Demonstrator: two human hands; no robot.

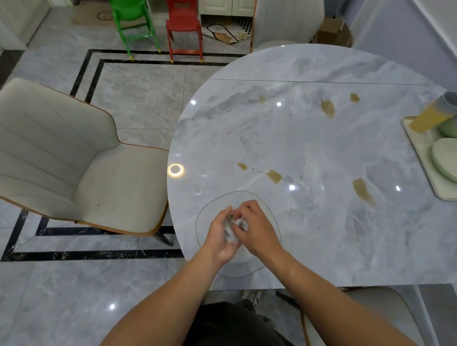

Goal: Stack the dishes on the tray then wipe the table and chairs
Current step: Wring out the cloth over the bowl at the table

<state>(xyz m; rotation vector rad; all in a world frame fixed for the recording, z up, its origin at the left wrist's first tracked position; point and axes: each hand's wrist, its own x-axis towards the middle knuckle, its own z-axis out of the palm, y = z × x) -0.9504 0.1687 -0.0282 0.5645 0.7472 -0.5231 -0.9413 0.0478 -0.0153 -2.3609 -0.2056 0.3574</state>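
Both forearms reach forward from the lower edge of the view and meet over the near rim of the table [316, 140].

**Task item.** The cloth [234, 227] is a crumpled grey-white wad; fabric or paper cannot be told. It sits between the two hands, above the near part of the tabletop. Whether it touches the surface cannot be told.

**Hand state.**
- The left hand [220, 234] lies palm-up under the cloth, fingers curled around it.
- The right hand [256, 231] comes from above and pinches the same wad with bent fingers.
- Neither hand is free.

**Surroundings.** Several tan spills mark the tabletop: one near the middle [274, 176], one to its right [362, 190] and one farther back [327, 108]. The tray [422, 148] stands at the right edge and carries stacked plates [453, 163] and nested cups [437, 112]. An upholstered chair [51, 147] stands at the left, just beside the table.

**Step in hand (judged).** Stacking appears complete, and the cloth is being readied for wiping.

**Procedure.**
1. Shape the wad into a flat pad so that a broad face meets the surface.
2. Transfer the pad to one hand.
3. Start at the farthest spill and draw each stroke toward the near edge.
4. Turn the pad to a clean face once it is soiled, to avoid smearing.
5. Keep strokes apart from the tray; a knock could topple the leaning cups.
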